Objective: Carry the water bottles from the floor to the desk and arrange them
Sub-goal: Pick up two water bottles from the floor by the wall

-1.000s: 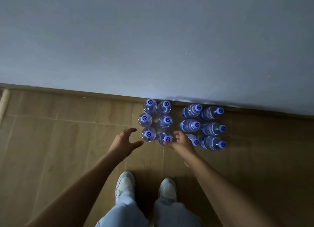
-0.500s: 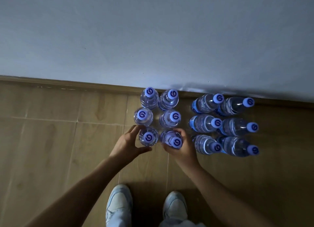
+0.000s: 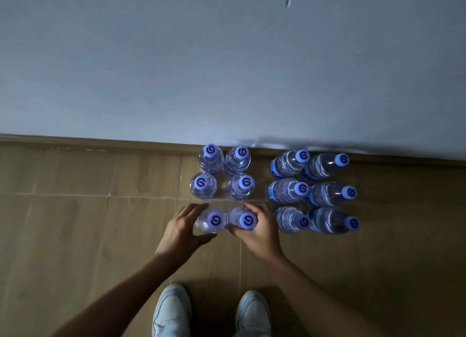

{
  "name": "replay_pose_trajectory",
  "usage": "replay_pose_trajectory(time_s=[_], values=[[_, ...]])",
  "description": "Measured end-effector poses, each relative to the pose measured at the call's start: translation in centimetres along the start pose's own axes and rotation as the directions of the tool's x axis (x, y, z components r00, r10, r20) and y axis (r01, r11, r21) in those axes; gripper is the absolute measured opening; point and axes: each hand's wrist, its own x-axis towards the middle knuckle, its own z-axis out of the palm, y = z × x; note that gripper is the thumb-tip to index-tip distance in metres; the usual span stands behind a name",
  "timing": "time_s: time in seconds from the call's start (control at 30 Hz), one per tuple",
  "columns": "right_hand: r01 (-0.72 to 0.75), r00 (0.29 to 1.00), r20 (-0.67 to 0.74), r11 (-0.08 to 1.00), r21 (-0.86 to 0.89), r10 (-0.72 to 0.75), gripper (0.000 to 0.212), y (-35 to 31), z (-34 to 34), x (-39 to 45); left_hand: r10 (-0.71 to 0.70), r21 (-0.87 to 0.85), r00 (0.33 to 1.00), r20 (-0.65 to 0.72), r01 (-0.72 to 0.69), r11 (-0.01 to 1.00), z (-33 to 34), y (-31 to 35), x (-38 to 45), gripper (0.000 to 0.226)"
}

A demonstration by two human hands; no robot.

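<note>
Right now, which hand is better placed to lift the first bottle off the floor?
Either; slight edge to the right hand. Its fingers wrap the near right bottle at the neck, just under the cap. The left hand curls round the near left bottle, its thumb lower down the body.

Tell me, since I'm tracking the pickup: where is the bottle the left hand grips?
In the head view, that bottle stands on the floor at the left group's near-left corner, beside the bottle in the right hand.
</note>
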Motion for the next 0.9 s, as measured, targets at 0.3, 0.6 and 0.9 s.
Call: replay_pose_trajectory(time_s=[0.3,0.6,0.9], values=[[-0.053,0.997,0.067,0.974,0.221,0.039,0.043,-14.9,-8.8,-7.8,-0.039,-0.126,0.993,-0.11,0.025,0.992,-14.5,13.7,-4.1,0.06],[0.156,0.956,0.213,0.964,0.216,-0.202,0.027,-38.9,-19.9,-14.5,-0.132,-0.342,0.969,-0.209,0.054,0.938,-35.0,30.4,-7.5,0.064],[0.384,0.843,0.283,0.88,0.28,-0.458,0.037,-60.3,-25.9,-21.2,-0.231,-0.557,0.942,-0.245,0.058,0.829,-53.3,40.7,-10.7,0.029]])
